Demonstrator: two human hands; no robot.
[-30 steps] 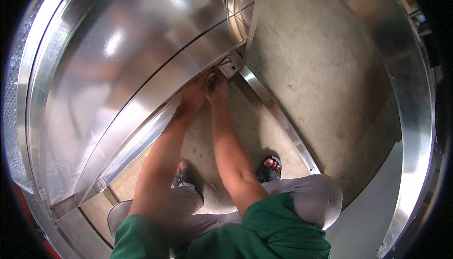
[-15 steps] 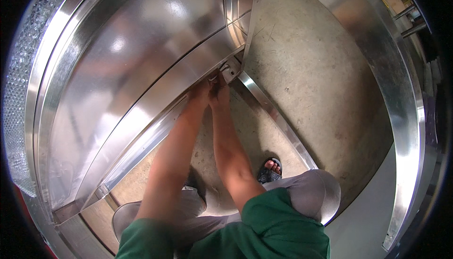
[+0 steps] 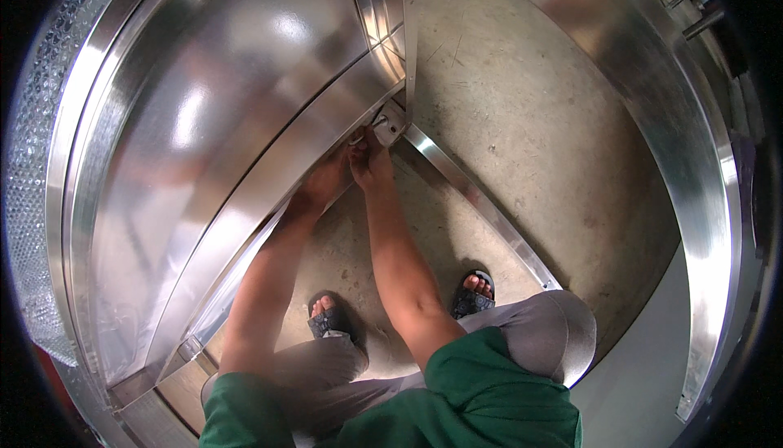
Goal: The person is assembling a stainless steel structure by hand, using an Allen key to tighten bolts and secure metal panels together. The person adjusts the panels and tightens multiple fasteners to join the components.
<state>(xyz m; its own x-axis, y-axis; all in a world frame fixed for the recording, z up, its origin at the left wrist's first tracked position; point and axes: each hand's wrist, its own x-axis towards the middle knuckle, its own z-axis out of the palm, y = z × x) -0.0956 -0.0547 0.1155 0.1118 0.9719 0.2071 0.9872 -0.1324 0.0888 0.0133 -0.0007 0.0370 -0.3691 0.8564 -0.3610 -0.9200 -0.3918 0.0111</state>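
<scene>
Both my arms reach down to the inner corner of a stainless steel frame, just under a large shiny metal panel [image 3: 220, 81]. My right hand [image 3: 371, 164] has its fingers bent and closed around a small thing I cannot make out. Close beside it, in shadow along the panel's lower edge, my left hand [image 3: 330, 172] is also closed, its fingertips meeting the right ones. What lies between the fingers is too small and dark to name. Right beyond the fingertips, a small metal corner bracket [image 3: 388, 124] with a hole sits at the joint.
From the corner, a metal bar [image 3: 481, 203] runs along the concrete floor [image 3: 522, 113] toward my right knee. A wide curved-looking steel edge [image 3: 669, 113] stands at the right. Bubble wrap [image 3: 37, 203] covers the far left side. My sandalled feet stand inside the frame.
The view has shifted a little, and my left foot now shows fully. My left forearm has moved left, its hand drawn slightly back along the panel edge. Both hands stay by the bracket.
</scene>
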